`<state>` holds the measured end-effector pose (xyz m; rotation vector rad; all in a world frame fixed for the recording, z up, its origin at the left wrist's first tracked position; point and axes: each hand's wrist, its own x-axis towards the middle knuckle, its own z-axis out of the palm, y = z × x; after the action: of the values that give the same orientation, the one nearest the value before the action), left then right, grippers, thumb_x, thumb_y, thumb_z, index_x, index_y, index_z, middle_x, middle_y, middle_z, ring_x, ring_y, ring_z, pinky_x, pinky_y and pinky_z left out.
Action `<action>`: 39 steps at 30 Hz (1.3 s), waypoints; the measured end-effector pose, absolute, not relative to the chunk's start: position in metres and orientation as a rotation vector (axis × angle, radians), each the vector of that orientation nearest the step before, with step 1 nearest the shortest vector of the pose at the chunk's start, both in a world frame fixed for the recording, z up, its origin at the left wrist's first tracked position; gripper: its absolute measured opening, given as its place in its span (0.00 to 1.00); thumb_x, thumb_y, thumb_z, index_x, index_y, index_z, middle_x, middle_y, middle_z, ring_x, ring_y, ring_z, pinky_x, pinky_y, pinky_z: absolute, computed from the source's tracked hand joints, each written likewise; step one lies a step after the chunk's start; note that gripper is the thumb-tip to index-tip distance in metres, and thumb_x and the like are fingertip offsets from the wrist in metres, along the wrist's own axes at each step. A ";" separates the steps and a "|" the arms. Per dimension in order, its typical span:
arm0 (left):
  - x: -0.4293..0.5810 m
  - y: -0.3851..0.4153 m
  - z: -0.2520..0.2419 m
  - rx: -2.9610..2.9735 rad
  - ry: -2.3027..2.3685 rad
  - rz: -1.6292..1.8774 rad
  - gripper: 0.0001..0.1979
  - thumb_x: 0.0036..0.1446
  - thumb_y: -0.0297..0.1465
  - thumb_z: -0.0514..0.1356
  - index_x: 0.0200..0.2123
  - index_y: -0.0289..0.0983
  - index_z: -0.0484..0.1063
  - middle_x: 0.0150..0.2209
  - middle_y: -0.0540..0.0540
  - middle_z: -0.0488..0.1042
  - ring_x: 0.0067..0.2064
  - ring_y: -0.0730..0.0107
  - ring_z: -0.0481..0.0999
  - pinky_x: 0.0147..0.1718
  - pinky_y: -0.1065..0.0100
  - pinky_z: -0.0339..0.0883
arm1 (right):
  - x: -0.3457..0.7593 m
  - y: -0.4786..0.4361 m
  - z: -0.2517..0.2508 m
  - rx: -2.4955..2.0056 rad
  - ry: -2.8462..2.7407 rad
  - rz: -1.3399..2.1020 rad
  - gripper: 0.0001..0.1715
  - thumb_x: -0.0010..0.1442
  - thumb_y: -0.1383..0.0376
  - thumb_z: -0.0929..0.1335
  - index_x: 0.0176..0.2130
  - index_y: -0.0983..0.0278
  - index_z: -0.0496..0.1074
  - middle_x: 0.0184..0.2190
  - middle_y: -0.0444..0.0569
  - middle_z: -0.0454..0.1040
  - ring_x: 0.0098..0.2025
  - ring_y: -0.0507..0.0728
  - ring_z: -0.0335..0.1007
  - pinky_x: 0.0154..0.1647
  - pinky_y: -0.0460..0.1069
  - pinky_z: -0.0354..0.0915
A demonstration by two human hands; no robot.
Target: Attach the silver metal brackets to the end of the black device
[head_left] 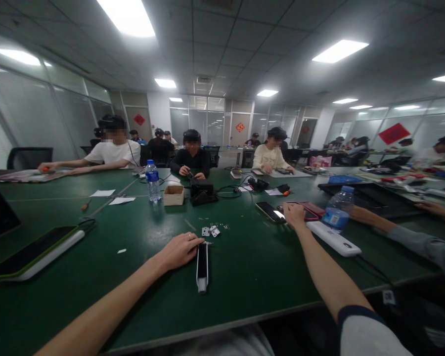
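Two hands low over the green table (241,282): left hand (178,251) half-curled, fingertips just at the top end of a black-and-white strip (202,267), any grip impossible to tell. Right hand (294,215) loosely bent between a black phone (270,211) and a red phone (313,208), nothing visibly held. Small metal hinges (209,231) at one o'clock from the left hand, near but untouched.
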<state>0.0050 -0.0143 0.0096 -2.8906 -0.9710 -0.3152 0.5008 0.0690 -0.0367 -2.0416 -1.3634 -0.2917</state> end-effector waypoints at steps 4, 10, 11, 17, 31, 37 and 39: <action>0.006 -0.015 0.011 -2.877 -0.951 -0.323 0.17 0.61 0.26 0.54 0.53 0.39 0.68 0.46 0.44 0.74 0.45 0.66 0.73 0.45 0.67 0.68 | 0.498 0.067 -0.040 -2.052 -1.413 -0.251 0.28 0.63 0.61 0.56 0.31 0.66 0.81 0.44 0.56 0.76 0.50 0.64 0.62 0.52 0.56 0.54; 0.007 -0.015 0.012 -2.879 -0.968 -0.317 0.17 0.61 0.25 0.54 0.53 0.38 0.69 0.46 0.43 0.74 0.45 0.65 0.74 0.44 0.66 0.69 | 0.493 0.067 -0.039 -2.044 -1.450 -0.236 0.26 0.62 0.60 0.57 0.30 0.62 0.81 0.43 0.52 0.77 0.51 0.64 0.62 0.50 0.55 0.55; 0.007 -0.015 0.012 -2.876 -0.968 -0.319 0.17 0.61 0.25 0.54 0.53 0.38 0.69 0.46 0.43 0.74 0.45 0.65 0.74 0.44 0.66 0.69 | 0.493 0.067 -0.039 -2.048 -1.453 -0.239 0.26 0.62 0.60 0.57 0.30 0.62 0.81 0.43 0.52 0.77 0.51 0.64 0.62 0.49 0.55 0.56; 0.006 -0.015 0.011 -2.864 -0.966 -0.288 0.18 0.61 0.25 0.55 0.54 0.38 0.68 0.46 0.43 0.74 0.45 0.64 0.73 0.44 0.66 0.68 | 0.496 0.067 -0.039 -2.061 -1.438 -0.277 0.26 0.62 0.62 0.56 0.31 0.63 0.81 0.41 0.55 0.77 0.49 0.62 0.65 0.50 0.53 0.56; 0.005 -0.013 0.010 -2.894 -0.940 -0.337 0.18 0.60 0.25 0.54 0.54 0.38 0.68 0.45 0.43 0.74 0.44 0.65 0.73 0.44 0.66 0.68 | 0.493 0.067 -0.037 -2.063 -1.420 -0.252 0.27 0.63 0.62 0.56 0.31 0.63 0.81 0.39 0.55 0.78 0.49 0.62 0.66 0.50 0.52 0.57; 0.006 -0.013 0.010 -2.899 -0.937 -0.335 0.17 0.61 0.25 0.53 0.53 0.36 0.68 0.44 0.42 0.73 0.44 0.64 0.73 0.44 0.65 0.68 | 0.491 0.065 -0.036 -2.061 -1.428 -0.238 0.27 0.62 0.61 0.56 0.31 0.64 0.81 0.39 0.56 0.77 0.49 0.64 0.64 0.50 0.54 0.57; 0.006 -0.013 0.011 -2.894 -0.938 -0.339 0.17 0.61 0.26 0.53 0.53 0.37 0.68 0.43 0.43 0.73 0.43 0.65 0.73 0.43 0.66 0.68 | 0.490 0.065 -0.035 -2.055 -1.437 -0.233 0.27 0.62 0.62 0.56 0.31 0.64 0.81 0.39 0.56 0.78 0.49 0.64 0.64 0.50 0.53 0.57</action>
<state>0.0060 -0.0134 0.0105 -2.8943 -0.9380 -0.3392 0.4901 0.0649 -0.0355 -2.0549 -1.4372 -0.2327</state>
